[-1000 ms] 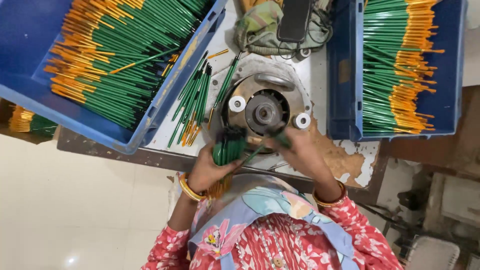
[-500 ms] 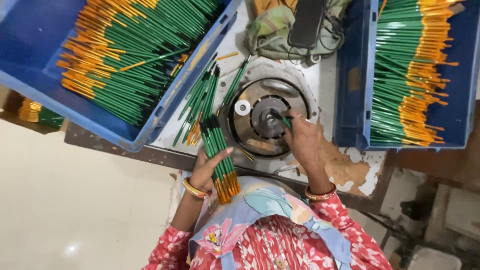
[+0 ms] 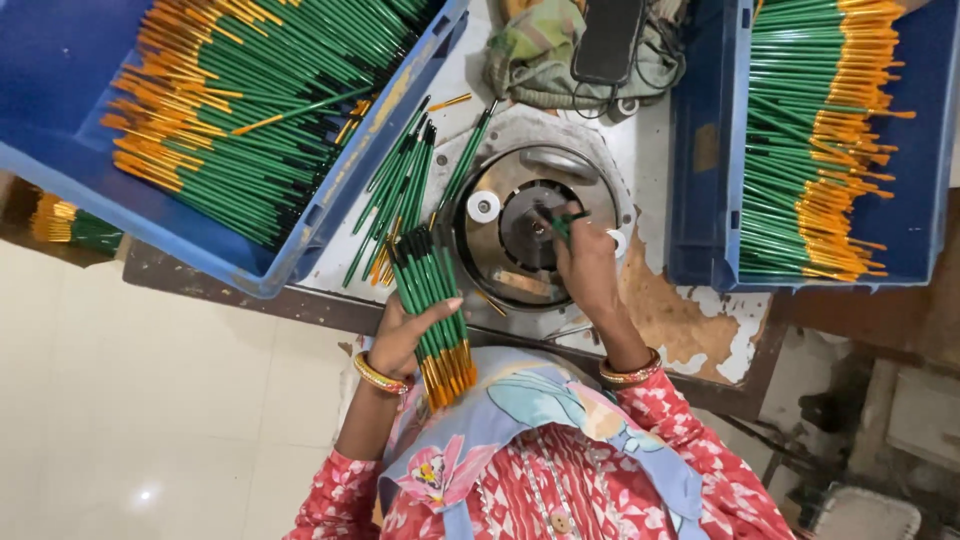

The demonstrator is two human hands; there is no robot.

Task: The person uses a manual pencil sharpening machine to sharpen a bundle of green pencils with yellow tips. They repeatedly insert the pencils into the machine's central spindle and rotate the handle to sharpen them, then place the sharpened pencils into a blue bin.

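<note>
While seen from above, at far left: a blue crate [image 3: 90, 160] tilted on the table [image 3: 700, 330], packed with green pencils with orange ends [image 3: 250, 110]. Just right of the crate, loose green pencils [image 3: 400, 200] scattered on the table, fanning toward a round metal machine [image 3: 530, 230]. Below those, the left hand [image 3: 405, 335], gold bangles at the wrist, closed around a bundle of green pencils [image 3: 432, 310], black tips pointing away from the body, orange ends toward it, bundle held just beside the machine's left rim. At centre, the round metal machine with a dark hub and a small white roller [image 3: 484, 207] on its left side. Behind the machine, a crumpled greenish cloth [image 3: 540, 60] with a dark flat device [image 3: 610, 35] resting on it. Over the hub, the right hand [image 3: 585, 265], bangles at the wrist too, fingers pinched on a single green pencil [image 3: 566, 222] pressed at the middle of the machine. Right of the machine, worn table surface with peeled patches. At far right, a second blue crate [image 3: 705, 150] holding more green pencils [image 3: 810, 150], orange ends to the right. Along the bottom, red floral sleeves and a pale floral scarf.
</note>
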